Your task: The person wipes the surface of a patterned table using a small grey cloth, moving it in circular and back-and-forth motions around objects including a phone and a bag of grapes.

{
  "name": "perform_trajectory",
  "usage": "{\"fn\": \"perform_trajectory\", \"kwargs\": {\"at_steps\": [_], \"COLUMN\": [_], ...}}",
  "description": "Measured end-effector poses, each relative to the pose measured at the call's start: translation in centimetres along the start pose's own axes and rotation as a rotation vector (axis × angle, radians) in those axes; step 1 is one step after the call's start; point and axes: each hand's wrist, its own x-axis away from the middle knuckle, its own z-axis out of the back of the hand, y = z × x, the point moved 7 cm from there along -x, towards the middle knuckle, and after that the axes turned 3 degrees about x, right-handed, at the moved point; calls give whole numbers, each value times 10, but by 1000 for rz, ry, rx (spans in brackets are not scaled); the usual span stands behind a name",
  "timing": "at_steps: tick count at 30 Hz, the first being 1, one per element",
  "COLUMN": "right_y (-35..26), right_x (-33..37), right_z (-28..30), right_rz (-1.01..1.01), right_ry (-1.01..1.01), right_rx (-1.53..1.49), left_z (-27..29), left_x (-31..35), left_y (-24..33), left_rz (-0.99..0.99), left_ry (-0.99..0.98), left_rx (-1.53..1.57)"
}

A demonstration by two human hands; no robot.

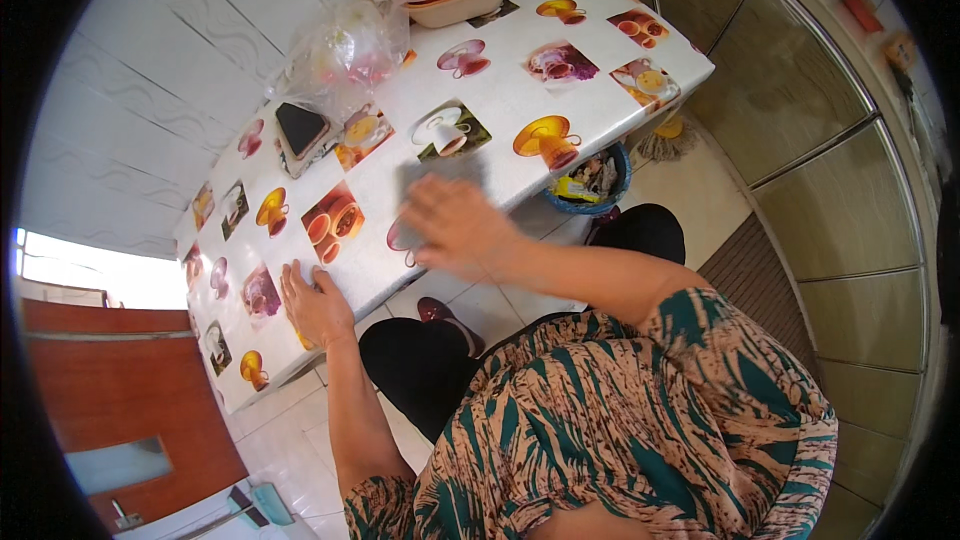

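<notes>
A white tiled wall [170, 70] backs my long white cup-printed bench [500, 105]. Over its near edge my right forearm angles leftward; my left reaches straighter. My left grip [318, 308] lies flat there, fingers spread, empty. My blurred right grip [455, 220] covers a grey cloth-like piece [445, 168] jutting toward the far edge; its long axis, and whether I clasp it, I cannot tell.

Grey cloth [468, 170], motion-blurred, on white cup-print tablecloth [505, 105]
</notes>
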Motion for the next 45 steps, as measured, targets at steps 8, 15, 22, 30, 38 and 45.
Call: {"fn": "perform_trajectory", "kwargs": {"at_steps": [8,15,22,30,38,45], "right_y": [-15,187,287,49,-74,59], "right_x": [-7,71,85,-16,-67,-100], "right_z": [-15,80,109,11,-34,-20], "right_rz": [166,-276,-745,-116,259,-34], "right_ry": [-53,66,23,-48,-182,-202], "right_rx": [-21,269,572,154,-110,154], "left_z": [-4,0,2,9,10,15], "left_x": [-3,0,0,0,3,3], "left_y": [-4,-6,0,3,-1,1], "left_rz": [-32,-19,-31,-28,-53,-26], "left_ry": [-23,-15,12,37,49,44], "left_rx": [22,11,-4,41,101,78]}}
